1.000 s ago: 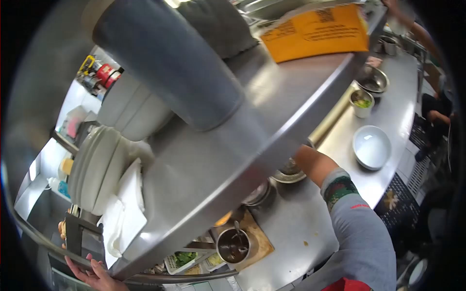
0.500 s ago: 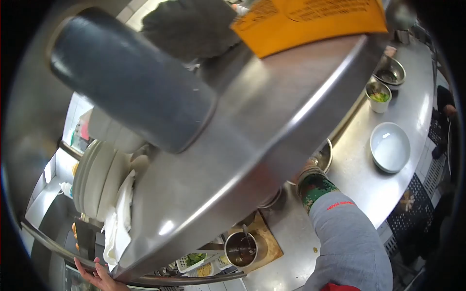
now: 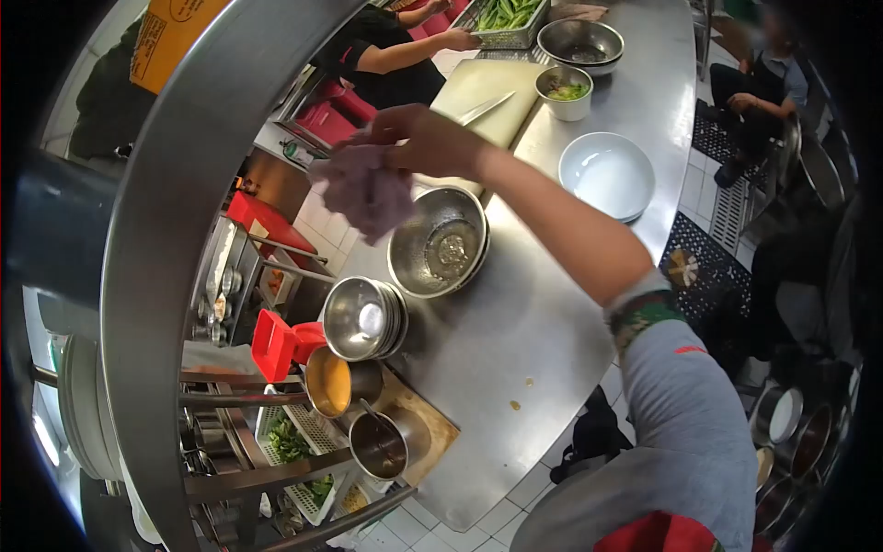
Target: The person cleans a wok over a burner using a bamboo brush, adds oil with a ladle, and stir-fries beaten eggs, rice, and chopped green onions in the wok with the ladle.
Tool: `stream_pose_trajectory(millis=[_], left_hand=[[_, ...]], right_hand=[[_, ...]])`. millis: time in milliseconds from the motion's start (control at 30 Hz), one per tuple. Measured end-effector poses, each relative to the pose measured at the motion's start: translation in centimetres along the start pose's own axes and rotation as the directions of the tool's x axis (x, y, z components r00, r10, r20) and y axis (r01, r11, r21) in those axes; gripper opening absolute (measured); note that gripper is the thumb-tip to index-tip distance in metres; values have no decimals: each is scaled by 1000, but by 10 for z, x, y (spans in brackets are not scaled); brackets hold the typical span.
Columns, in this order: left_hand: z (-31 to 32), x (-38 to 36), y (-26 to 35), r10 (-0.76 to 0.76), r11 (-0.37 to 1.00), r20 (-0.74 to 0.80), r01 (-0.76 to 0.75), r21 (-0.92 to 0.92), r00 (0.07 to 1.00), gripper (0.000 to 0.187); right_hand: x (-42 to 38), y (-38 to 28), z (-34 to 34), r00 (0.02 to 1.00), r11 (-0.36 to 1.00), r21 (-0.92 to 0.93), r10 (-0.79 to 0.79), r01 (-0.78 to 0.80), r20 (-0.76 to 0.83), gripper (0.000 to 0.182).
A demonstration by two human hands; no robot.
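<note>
Overhead view, tilted, of a steel worktop [image 3: 492,336] in a busy kitchen. I see the right hand [image 3: 428,143] reaching across from the lower right in a grey sleeve [image 3: 685,396]. Its fingers are bent inward, pinching a crumpled, mauve cloth [image 3: 368,191] that dangles beneath them, slightly blurred. My left hand is out of frame, so I cannot tell how its fingers lie.

The cloth hangs in the air beside the wide steel bowl [image 3: 412,247]; I cannot tell whether any of it is over the rim. Nearer me stand a stack of small steel bowls [image 3: 354,317], a pot of orange liquid [image 3: 329,382] and a pot with a dark content [image 3: 377,448], the last beside a wooden board's [image 3: 443,432] bare corner. Farther off are a white bowl [image 3: 607,175], a cup of chopped greens [image 3: 564,103], and a knife [image 3: 487,108] on a pale cutting board [image 3: 469,87]. A co-worker's hand [image 3: 458,40] is at a basket of green pods [image 3: 508,39].

As for progress, I judge only this much done: the cloth is gripped and lifted. It is not set down, and small brown scraps [image 3: 515,405] lie on the worktop. How much more is finished or left, I cannot tell.
</note>
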State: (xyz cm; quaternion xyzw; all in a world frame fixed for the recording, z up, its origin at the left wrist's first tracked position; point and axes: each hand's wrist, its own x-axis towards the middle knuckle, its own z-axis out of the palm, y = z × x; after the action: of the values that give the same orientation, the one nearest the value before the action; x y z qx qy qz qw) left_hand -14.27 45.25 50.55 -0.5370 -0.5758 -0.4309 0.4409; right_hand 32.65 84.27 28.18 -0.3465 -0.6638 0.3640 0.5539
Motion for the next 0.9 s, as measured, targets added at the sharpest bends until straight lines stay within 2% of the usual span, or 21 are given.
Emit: stream_pose_trajectory(millis=[33,67,100,133,167,267,333,367,400,467,500,533,567,600,667,733,800,833,867,900], left_hand=[[-3,1,0,-10,1000,10,10,23,1000,61],[-4,2,0,-21,999,18,20,46,1000,60],[-3,3,-3,26,999,-1,-26,47,1000,58],[-2,5,-8,74,996,-18,-73,54,997,55],[-2,5,-14,117,991,-30,-115,64,993,53],[-1,2,-27,-95,984,-45,100,144,994,54],[3,1,-29,-74,997,-33,73,-7,997,62],[7,0,-28,-65,994,-44,61,-89,997,66],[7,3,-38,-21,999,-51,18,-48,999,66],[3,13,-68,62,997,-43,-60,42,997,65],[1,16,-87,69,996,-13,-68,49,998,55],[2,6,-57,-73,996,37,75,-50,997,46],[5,7,-60,28,994,55,-22,-107,998,42],[7,8,-73,35,986,84,-21,-163,996,39],[13,7,-76,60,981,73,-46,-188,996,38],[18,3,-70,85,980,49,-75,-184,995,37],[21,2,-67,100,978,38,-91,-190,994,36],[23,1,-64,100,977,30,-92,-194,995,35],[23,0,-62,103,975,24,-96,-198,994,35],[24,0,-60,107,974,16,-101,-200,994,34]], right_hand=[[-27,-18,-15,998,994,-92,60,-59,5,25],[-58,-23,-28,1000,981,-195,8,-12,-25,24],[-87,-56,-35,951,930,-201,306,-307,-35,23],[-111,-32,-42,982,911,-368,178,-186,-55,22],[-135,-20,-42,969,911,-335,245,-241,-30,23],[-209,41,-24,922,750,-551,375,-365,-101,24],[-244,82,4,890,616,-678,439,-401,-128,24],[-255,97,19,882,551,-735,451,-395,-135,24],[-261,108,30,879,481,-790,454,-379,-146,23],[-255,117,70,901,486,-810,418,-328,-114,22],[-259,118,96,909,489,-818,406,-305,-96,21],[-271,117,121,939,485,-845,338,-224,-55,19],[-286,113,146,963,475,-869,268,-142,-11,16],[-302,102,165,980,455,-889,194,-56,38,14],[-349,58,176,958,564,-826,222,27,183,11],[-405,33,169,961,614,-784,153,91,231,9],[-439,-15,145,828,588,-806,421,63,372,11],[-447,-39,130,772,577,-814,488,64,407,18],[-450,-51,112,813,589,-785,544,-193,209,19],[-451,-57,94,800,589,-681,600,-434,10,22]])
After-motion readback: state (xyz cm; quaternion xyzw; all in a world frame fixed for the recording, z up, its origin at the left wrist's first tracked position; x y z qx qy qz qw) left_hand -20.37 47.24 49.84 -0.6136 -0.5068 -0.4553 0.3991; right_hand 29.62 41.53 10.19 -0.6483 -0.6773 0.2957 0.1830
